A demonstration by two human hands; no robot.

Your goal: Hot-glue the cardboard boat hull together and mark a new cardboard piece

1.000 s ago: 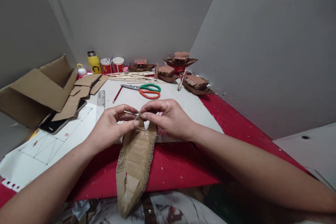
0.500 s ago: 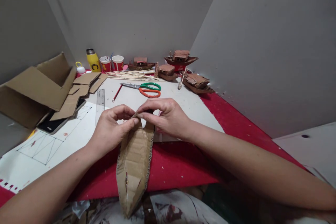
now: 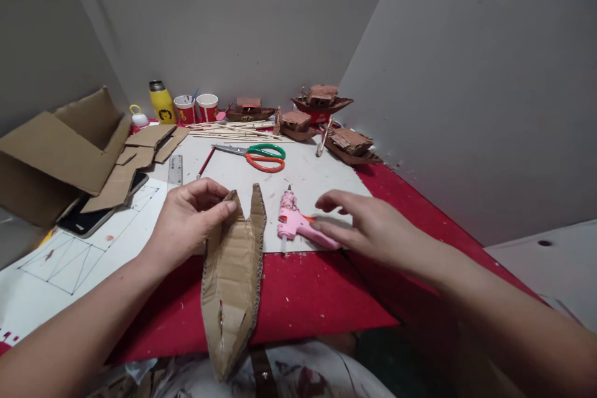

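Note:
My left hand (image 3: 193,214) pinches the upper left tip of a cardboard boat hull (image 3: 233,273), thumb inside and fingers behind. The hull points down toward my lap; its two upper flaps stand apart with a gap between them, and a glossy seam shows near the lower point. To the right, a pink glue gun (image 3: 298,224) lies on the white sheet, nozzle away from me, with a glue stick out of its back. My right hand (image 3: 357,221) is beside the glue gun's handle, fingers apart and holding nothing; whether the fingertips touch it I cannot tell.
Scissors (image 3: 265,157) with green and orange handles, a pencil (image 3: 206,161) and a ruler (image 3: 175,170) lie beyond the hull. Wooden sticks (image 3: 233,130) and several brown model boats (image 3: 349,144) are at the back. A cardboard box (image 3: 60,143) and a phone (image 3: 88,222) are left.
My right hand has let go of the hull's tip and moved right, to the glue gun. The hull's two upper flaps, pinched together before, have come apart. My left hand keeps its hold.

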